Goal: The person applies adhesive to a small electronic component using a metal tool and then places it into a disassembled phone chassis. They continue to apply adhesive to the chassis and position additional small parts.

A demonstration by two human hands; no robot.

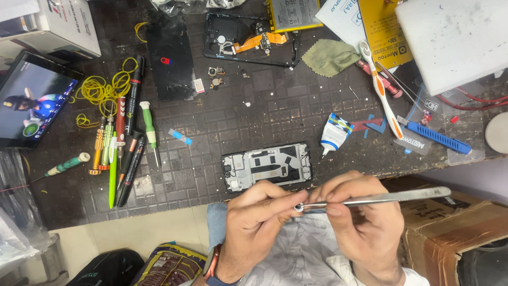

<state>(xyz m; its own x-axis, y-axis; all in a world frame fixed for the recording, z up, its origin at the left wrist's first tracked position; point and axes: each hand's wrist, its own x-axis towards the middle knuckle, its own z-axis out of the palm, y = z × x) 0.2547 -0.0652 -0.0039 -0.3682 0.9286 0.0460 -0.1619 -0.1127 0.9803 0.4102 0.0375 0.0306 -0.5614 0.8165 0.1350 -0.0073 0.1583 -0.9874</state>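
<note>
1. Dark gridded tabletop (275, 111) fills the view, crowded with repair gear.
2. Both hands sit at the near edge, over a patterned shirt (301, 254).
3. Right hand (360, 222): fingers closed on metal tweezers (381, 198), which lie nearly level, handle end pointing right.
4. Left hand (259, 217): thumb and forefinger pinched at the tweezer tips, on a tiny ring-shaped part (299, 207).
5. Just beyond the hands, an opened phone frame (266, 166) lies flat on the tabletop, insides showing.
6. To its right, a glue tube (334, 133) lies tilted.
7. Far side: a second phone shell (248, 39) with an orange flex strip.
8. Left: a row of screwdrivers (124, 148), yellow rubber bands (103, 90), and a lit tablet (32, 100).
9. Right: toothbrush (380, 90) and blue pry tool (438, 137).
</note>
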